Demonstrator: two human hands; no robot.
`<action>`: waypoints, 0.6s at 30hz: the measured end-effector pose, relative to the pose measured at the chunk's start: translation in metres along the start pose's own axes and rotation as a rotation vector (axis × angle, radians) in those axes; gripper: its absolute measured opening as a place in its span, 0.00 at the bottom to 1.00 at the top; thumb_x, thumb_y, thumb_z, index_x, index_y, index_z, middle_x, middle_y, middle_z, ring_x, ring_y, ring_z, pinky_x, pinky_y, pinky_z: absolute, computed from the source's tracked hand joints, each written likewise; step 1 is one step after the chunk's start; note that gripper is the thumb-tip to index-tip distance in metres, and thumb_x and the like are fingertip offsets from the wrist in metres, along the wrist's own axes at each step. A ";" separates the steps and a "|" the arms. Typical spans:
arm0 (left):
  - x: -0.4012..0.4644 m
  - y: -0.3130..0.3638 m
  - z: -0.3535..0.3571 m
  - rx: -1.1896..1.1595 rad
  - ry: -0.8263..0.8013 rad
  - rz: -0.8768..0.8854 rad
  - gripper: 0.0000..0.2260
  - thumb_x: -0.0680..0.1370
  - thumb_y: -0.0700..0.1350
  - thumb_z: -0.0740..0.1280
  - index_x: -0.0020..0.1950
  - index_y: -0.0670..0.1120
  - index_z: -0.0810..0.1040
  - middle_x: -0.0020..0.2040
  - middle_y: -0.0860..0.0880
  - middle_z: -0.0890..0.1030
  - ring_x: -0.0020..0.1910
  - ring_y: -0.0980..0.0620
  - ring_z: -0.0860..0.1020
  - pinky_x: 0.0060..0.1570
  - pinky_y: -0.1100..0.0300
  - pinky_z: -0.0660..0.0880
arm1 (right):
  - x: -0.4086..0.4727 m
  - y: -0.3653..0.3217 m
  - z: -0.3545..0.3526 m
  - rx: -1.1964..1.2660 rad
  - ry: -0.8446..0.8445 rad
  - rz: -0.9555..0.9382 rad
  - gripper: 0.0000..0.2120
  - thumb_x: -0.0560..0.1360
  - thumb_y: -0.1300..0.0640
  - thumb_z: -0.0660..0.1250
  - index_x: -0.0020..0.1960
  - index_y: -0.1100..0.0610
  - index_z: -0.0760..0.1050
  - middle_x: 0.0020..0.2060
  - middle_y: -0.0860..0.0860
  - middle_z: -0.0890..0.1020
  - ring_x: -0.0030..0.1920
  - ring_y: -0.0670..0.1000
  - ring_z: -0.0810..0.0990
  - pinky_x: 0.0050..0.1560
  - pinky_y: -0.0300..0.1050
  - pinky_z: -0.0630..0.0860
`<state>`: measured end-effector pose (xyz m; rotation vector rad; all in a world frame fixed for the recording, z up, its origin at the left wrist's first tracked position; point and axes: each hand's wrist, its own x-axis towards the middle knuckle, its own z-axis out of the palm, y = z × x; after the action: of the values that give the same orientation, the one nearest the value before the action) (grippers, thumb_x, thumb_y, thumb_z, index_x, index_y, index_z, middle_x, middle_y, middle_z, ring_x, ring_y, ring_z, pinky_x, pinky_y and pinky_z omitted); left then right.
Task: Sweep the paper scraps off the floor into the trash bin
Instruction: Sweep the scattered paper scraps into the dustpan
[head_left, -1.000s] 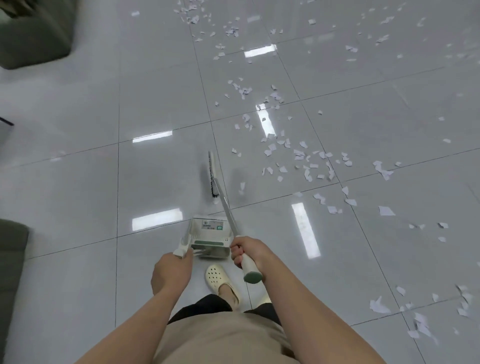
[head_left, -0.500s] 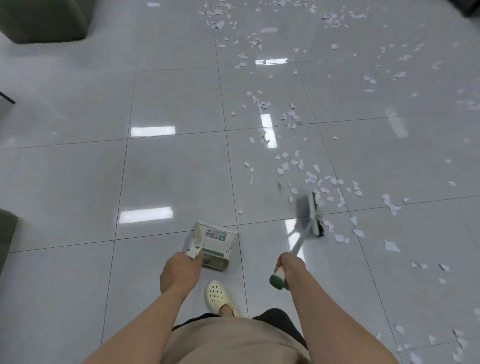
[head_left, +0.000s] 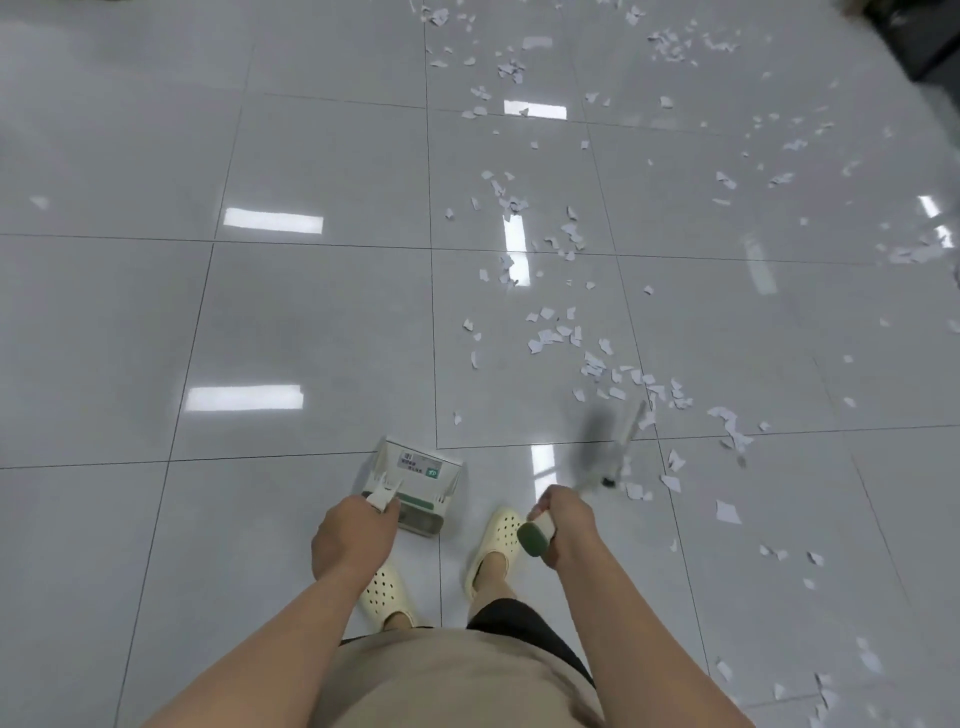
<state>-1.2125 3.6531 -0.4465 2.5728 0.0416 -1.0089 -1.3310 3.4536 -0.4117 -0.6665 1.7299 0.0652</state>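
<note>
Many white paper scraps lie scattered over the glossy grey tile floor, mostly ahead and to the right of me. My right hand is shut on the green-capped handle of a broom, whose blurred head sits among scraps just right of my feet. My left hand grips the handle of a white and green dustpan, which stands on the floor in front of my left foot. No trash bin is in view.
My feet in cream perforated clogs stand on the tiles below the dustpan. A dark object fills the top right corner. More scraps lie at the lower right.
The broom has swung from ahead of the dustpan over to the right, its head now closer to my feet and blurred. The view has shifted forward; the dustpan stays by my left hand.
</note>
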 end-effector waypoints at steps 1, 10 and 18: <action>0.001 0.004 0.002 0.012 0.003 -0.007 0.16 0.81 0.59 0.66 0.40 0.49 0.78 0.37 0.49 0.81 0.35 0.48 0.80 0.33 0.59 0.72 | -0.004 -0.002 0.009 -0.012 -0.029 -0.005 0.06 0.71 0.64 0.61 0.46 0.62 0.74 0.33 0.56 0.76 0.34 0.54 0.74 0.40 0.46 0.77; 0.015 0.079 0.015 -0.032 0.067 -0.146 0.19 0.80 0.62 0.66 0.44 0.46 0.80 0.38 0.48 0.81 0.35 0.48 0.79 0.32 0.59 0.71 | -0.038 -0.082 0.072 0.098 -0.563 0.175 0.09 0.73 0.70 0.56 0.38 0.61 0.67 0.25 0.54 0.68 0.19 0.49 0.69 0.21 0.35 0.71; 0.011 0.113 0.026 -0.068 0.105 -0.204 0.20 0.79 0.63 0.66 0.43 0.46 0.80 0.38 0.47 0.82 0.35 0.48 0.80 0.32 0.60 0.69 | 0.044 -0.140 0.037 0.213 -0.752 0.435 0.14 0.79 0.65 0.59 0.35 0.57 0.66 0.20 0.50 0.68 0.14 0.45 0.67 0.13 0.34 0.65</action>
<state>-1.2031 3.5378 -0.4340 2.5952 0.3664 -0.9234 -1.2388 3.3344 -0.4196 -0.0646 1.0969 0.3796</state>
